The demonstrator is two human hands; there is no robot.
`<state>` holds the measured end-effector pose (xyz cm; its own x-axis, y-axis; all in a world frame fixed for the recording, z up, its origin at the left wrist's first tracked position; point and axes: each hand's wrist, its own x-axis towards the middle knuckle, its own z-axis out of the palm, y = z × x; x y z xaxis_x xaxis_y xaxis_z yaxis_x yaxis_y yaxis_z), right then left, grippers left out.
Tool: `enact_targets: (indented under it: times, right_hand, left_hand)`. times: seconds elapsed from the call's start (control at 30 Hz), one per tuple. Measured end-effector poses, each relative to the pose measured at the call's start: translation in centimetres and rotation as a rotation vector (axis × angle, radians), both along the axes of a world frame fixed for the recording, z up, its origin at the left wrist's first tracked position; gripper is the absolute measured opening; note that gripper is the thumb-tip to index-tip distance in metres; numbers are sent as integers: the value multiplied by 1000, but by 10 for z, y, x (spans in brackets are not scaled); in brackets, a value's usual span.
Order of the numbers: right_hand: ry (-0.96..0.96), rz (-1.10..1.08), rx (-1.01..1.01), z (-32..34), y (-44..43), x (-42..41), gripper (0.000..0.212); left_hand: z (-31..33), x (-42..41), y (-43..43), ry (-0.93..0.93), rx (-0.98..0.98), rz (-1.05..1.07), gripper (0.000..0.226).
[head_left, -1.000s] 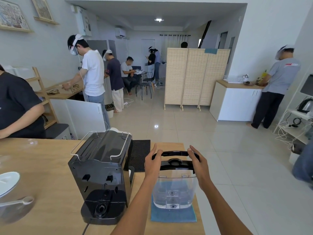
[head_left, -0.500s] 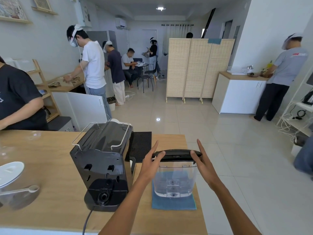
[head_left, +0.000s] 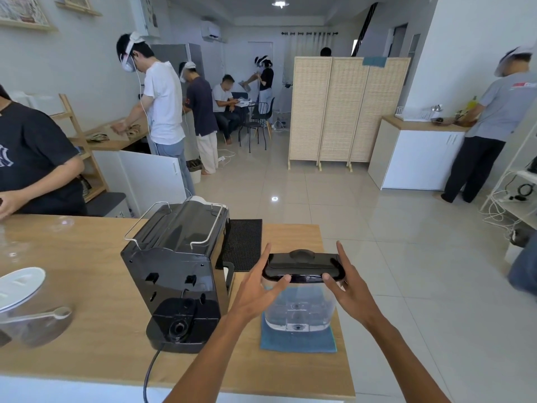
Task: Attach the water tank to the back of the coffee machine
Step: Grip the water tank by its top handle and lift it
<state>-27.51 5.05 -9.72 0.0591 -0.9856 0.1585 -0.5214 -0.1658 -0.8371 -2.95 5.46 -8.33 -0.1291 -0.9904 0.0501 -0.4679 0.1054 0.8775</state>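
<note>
The water tank (head_left: 299, 308) is clear with a black lid (head_left: 302, 264) and stands upright on a blue cloth (head_left: 299, 343) at the right end of the wooden table (head_left: 87, 286). My left hand (head_left: 257, 290) lies against the lid's left end and my right hand (head_left: 347, 286) against its right end. Both thumbs rest on the lid's front edge, and the fingers stretch straight along its sides. The black coffee machine (head_left: 177, 266) stands just left of the tank with its back towards me. A round socket shows on its rear base (head_left: 180, 327).
A black ribbed mat (head_left: 244, 245) lies behind the tank, beside the machine. The machine's power cord (head_left: 151, 370) runs off the table's near edge. A clear bowl with a white lid and a spoon (head_left: 26, 309) sits at the left. A person in a black shirt (head_left: 35, 164) stands at the table's far left.
The tank's black handle has been folded down onto the lid. My hands let go of it, opened beside the lid, then set their thumbs on its front edge.
</note>
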Motion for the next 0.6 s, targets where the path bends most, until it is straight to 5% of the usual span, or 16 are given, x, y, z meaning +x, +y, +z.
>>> enact_targets:
  times: [0.2, 0.37, 0.6]
  right_hand:
    - [23, 1, -44, -7, -1, -1, 79]
    - [7, 81, -60, -13, 1, -9, 102]
    - [-32, 82, -42, -13, 1, -7, 96]
  left_hand:
    - [-7, 3, -3, -96, -41, -26, 100]
    - [-13, 9, -4, -123, -64, -62, 109]
    - [-16, 10, 2, -74, -90, -64, 93]
